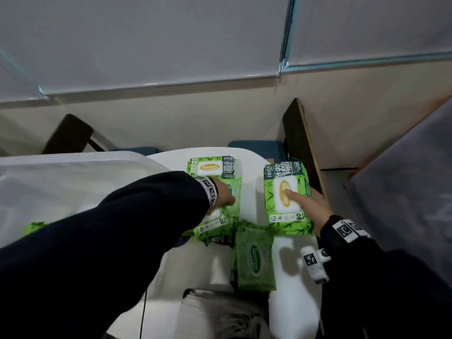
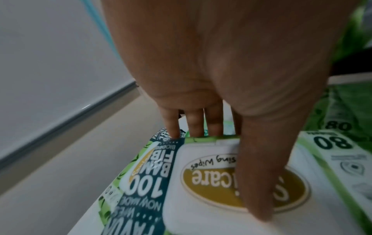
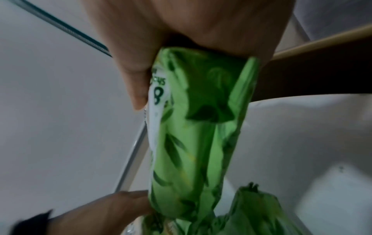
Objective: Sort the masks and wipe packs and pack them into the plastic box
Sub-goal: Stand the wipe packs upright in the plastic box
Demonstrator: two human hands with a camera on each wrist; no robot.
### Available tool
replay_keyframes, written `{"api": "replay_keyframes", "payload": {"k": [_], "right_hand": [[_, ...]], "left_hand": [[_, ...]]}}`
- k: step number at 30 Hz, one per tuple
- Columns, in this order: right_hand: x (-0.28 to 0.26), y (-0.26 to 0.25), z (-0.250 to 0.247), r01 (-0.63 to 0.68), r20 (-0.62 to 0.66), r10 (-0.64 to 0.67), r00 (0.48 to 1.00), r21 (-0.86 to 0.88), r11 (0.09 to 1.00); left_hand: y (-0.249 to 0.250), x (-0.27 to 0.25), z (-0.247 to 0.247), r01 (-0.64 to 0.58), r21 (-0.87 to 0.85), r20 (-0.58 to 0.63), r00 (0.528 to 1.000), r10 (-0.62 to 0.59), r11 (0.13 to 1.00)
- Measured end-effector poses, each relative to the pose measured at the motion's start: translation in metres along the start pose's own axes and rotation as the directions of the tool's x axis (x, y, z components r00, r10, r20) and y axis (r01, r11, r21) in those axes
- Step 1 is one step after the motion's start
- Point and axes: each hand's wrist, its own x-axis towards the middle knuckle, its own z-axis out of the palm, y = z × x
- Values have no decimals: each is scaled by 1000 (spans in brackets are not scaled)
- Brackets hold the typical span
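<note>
The right hand (image 1: 309, 205) grips a big wipe pack (image 1: 286, 196) at the right of the frame. The left hand (image 1: 223, 195) grips another wipe pack (image 2: 221, 182) on the middle pile. The soft packs could slip, or the pile could slide off the worktop (image 1: 291, 302).

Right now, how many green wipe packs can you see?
5 at least: far pack; middle pack under left hand; right pack in right hand; flat pack nearest; green corner beside left sleeve. Others may hide underneath.
</note>
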Motion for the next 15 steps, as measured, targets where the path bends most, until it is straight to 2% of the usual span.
{"api": "replay_keyframes", "payload": {"k": [2,4,6,8,11,13,15], "right_hand": [[-23,1,-5,-24,5,24,1000,115,993],[-41,3,-10,-56,-2,57,998,191,980],[-52,7,-13,-83,2,85,996,242,967],[-60,10,-13,-116,18,116,993,279,953],[-69,16,-8,-149,32,147,989,322,935],[-75,19,-3,-175,47,169,985,338,925],[-80,16,6,-218,67,207,976,350,911]], "left_hand": [[2,4,-6,-75,-13,47,996,75,997],[4,-1,-13,-81,-60,84,993,86,995],[6,-1,-10,-116,61,68,991,111,991],[8,-6,-13,-100,98,23,995,98,990],[7,-17,-4,-97,11,-27,995,97,995],[8,-35,-1,-51,-144,-25,999,48,988],[11,-61,-2,9,-266,-81,996,-32,964]]}}
